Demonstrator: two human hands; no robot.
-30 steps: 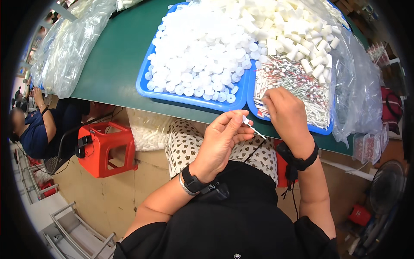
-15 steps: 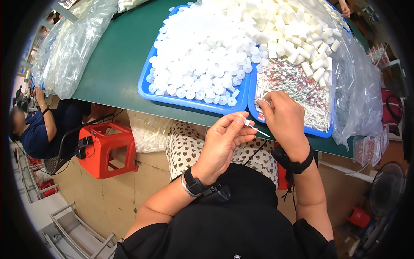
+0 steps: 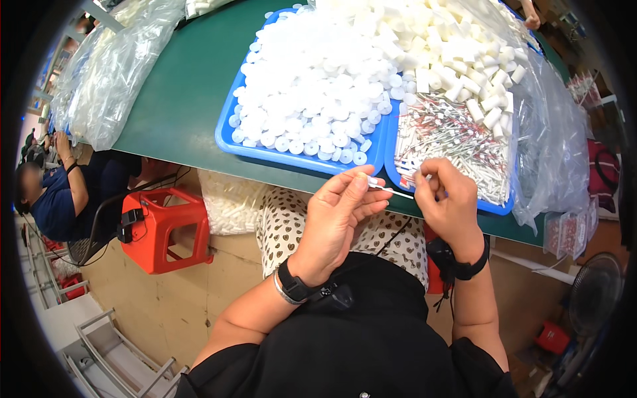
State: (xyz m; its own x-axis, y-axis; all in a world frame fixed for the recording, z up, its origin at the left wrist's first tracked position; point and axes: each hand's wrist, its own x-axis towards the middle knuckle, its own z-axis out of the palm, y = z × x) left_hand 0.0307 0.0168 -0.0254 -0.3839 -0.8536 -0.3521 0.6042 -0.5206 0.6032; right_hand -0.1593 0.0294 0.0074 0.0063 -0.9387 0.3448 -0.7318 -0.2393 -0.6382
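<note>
My left hand point(image 3: 337, 215) pinches a small white piece with a thin white stick point(image 3: 400, 194) between thumb and forefinger; the stick points right, toward my other hand. My right hand point(image 3: 450, 202) is closed, thumb and fingertips together, over the near edge of the right-hand blue tray point(image 3: 491, 205). Whatever those fingertips hold is too small to make out. In that tray lies a heap of thin white sticks point(image 3: 474, 176), with red and silvery wire-like pieces point(image 3: 451, 123) among them. Beside it, a bigger blue tray point(image 3: 229, 142) is piled with translucent white discs point(image 3: 312, 99).
White foam-like cylinders point(image 3: 488, 86) are heaped at the far right, beside a clear plastic bag point(image 3: 547, 126). The green table point(image 3: 172, 99) carries another plastic bag point(image 3: 106, 79) at far left. A red stool point(image 3: 166, 232) and a seated person point(image 3: 60, 199) are to the left.
My right hand has drawn back from the heap of sticks toward me, fingertips now closed at the tray's near edge. My left hand has shifted slightly; the stick now lies more level.
</note>
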